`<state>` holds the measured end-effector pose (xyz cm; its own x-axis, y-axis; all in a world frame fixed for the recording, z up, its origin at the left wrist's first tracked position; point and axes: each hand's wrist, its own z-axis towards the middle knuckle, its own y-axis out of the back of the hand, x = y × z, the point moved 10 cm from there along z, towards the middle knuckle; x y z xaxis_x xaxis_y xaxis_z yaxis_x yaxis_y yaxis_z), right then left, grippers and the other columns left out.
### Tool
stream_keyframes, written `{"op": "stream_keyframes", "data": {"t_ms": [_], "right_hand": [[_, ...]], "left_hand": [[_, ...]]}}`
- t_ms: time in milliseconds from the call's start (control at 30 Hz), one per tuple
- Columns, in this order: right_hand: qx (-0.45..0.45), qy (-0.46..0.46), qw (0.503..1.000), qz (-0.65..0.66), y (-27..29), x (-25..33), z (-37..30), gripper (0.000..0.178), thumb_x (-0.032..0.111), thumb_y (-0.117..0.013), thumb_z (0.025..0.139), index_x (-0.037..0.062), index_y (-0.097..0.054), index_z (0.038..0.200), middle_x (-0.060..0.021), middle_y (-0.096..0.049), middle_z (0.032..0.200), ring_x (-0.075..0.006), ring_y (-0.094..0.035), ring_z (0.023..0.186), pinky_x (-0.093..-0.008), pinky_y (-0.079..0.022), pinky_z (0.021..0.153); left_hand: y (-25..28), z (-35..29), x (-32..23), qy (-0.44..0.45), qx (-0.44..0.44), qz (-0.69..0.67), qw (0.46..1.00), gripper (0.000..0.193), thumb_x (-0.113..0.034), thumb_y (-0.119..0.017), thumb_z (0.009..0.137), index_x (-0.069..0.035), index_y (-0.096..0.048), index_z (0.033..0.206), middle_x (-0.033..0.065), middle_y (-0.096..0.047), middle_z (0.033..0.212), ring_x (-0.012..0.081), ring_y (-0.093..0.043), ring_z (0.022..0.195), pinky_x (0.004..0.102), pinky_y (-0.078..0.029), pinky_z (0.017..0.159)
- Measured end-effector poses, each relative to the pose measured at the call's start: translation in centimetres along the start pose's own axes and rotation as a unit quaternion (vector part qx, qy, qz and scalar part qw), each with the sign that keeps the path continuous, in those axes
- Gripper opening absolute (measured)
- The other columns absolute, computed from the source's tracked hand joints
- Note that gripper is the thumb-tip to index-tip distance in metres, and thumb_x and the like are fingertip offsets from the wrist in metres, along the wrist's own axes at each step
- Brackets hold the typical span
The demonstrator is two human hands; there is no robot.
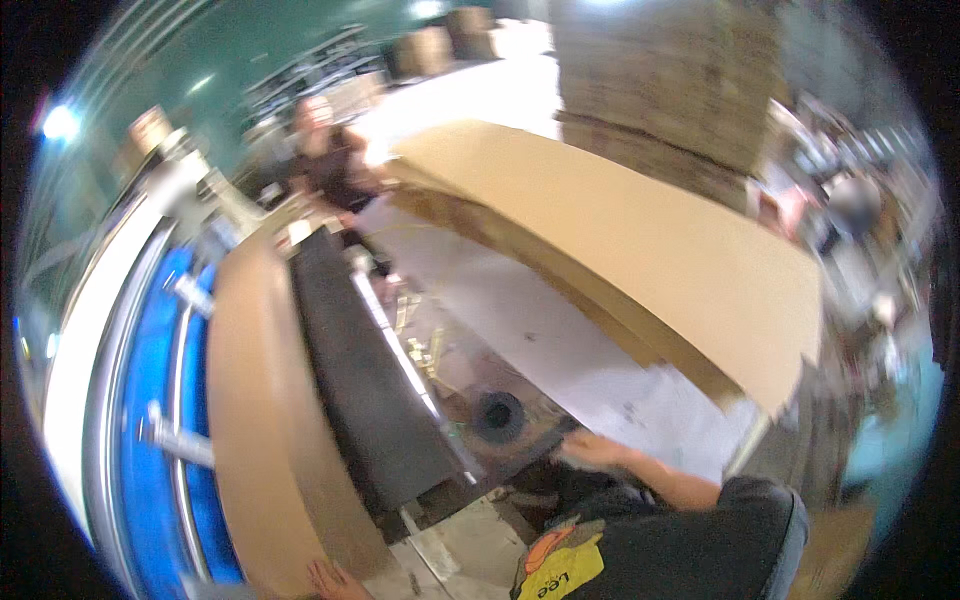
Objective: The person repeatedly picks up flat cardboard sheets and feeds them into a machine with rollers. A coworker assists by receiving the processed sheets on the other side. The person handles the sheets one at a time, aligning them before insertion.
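A long brown cardboard sheet [265,420] with a lengthwise fold lies at left, against the blue machine part. My left hand [335,580] rests on its near end at the lower edge, fingers lying on the board and partly cut off by the frame. To its right runs a long dark flat bed [370,390] edged with a bright metal strip [395,345]. My right hand [590,450] is stretched out in front of my dark shirt, beside the bed's near right corner. Motion blurs its fingers, and nothing held shows in it.
Another person [330,165] is at the bed's far end. A stack of large cardboard sheets [620,230] stands at right on a pale surface. Blue rollers with metal brackets [170,400] line the left. A dark round object [497,415] and yellow hoses [425,350] lie between bed and stack.
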<state>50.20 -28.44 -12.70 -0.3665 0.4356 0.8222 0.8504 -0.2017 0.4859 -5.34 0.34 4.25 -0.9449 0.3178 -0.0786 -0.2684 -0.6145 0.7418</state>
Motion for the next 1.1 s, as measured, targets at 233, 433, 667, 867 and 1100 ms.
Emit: {"op": "stream_keyframes", "data": {"t_ms": [233, 433, 667, 867, 1100], "right_hand": [[-0.322, 0.048, 0.943, 0.061, 17.2, 10.7, -10.3, 0.055, 0.039, -0.061, 0.099, 0.0032, -0.055, 0.140, -0.0240, -0.061, 0.135, -0.0384, -0.057, 0.127, -0.0457, -0.046, 0.107], [-0.438, -0.156, 0.774, -0.430, 26.9, 6.1, -16.7, 0.089, 0.038, -0.076, 0.086, 0.0121, -0.030, 0.157, -0.0205, -0.028, 0.161, -0.0394, -0.024, 0.151, -0.0592, -0.023, 0.120], [-0.460, -0.267, 0.761, -0.370, 33.0, -1.5, -20.6, 0.114, 0.042, -0.089, 0.070, 0.0112, -0.025, 0.159, -0.0200, -0.025, 0.162, -0.0394, -0.021, 0.151, -0.0588, -0.019, 0.122], [-0.449, -0.265, 0.784, -0.336, 35.2, -1.0, -20.2, 0.126, 0.037, -0.095, 0.057, 0.0103, -0.027, 0.159, -0.0202, -0.023, 0.164, -0.0384, -0.018, 0.153, -0.0525, -0.016, 0.125], [-0.427, -0.276, 0.783, -0.358, 35.9, -1.1, -20.2, 0.130, 0.042, -0.096, 0.052, 0.0089, -0.029, 0.158, -0.0205, -0.028, 0.163, -0.0369, -0.023, 0.152, -0.0491, -0.018, 0.125]], "left_hand": [[4.8, 3.9, -11.2, 0.015, -0.065, -0.074, 0.995, 0.036, -0.029, -0.071, 0.094, 0.001, -0.068, 0.114, 0.0240, -0.064, 0.116, 0.0417, -0.060, 0.109, 0.0512, -0.047, 0.098], [5.3, 5.5, -27.0, -0.056, -0.093, -0.112, 0.988, 0.041, -0.034, -0.072, 0.094, 0.000, -0.067, 0.116, 0.0263, -0.056, 0.132, 0.0444, -0.052, 0.123, 0.0569, -0.042, 0.105], [0.3, 10.6, -17.7, 0.008, 0.068, -0.058, 0.996, 0.073, -0.055, -0.076, 0.084, 0.005, -0.062, 0.123, 0.0296, -0.059, 0.125, 0.0455, -0.055, 0.118, 0.0524, -0.044, 0.103], [-4.9, 9.6, -0.7, 0.122, 0.280, 0.148, 0.941, 0.085, -0.059, -0.073, 0.082, 0.005, -0.055, 0.134, 0.0289, -0.059, 0.126, 0.0406, -0.054, 0.122, 0.0508, -0.040, 0.106], [-9.0, 6.5, 5.7, 0.191, 0.296, 0.188, 0.917, 0.106, -0.059, -0.075, 0.078, -0.007, -0.029, 0.158, 0.0250, -0.035, 0.159, 0.0430, -0.028, 0.148, 0.0563, -0.024, 0.120]]}}
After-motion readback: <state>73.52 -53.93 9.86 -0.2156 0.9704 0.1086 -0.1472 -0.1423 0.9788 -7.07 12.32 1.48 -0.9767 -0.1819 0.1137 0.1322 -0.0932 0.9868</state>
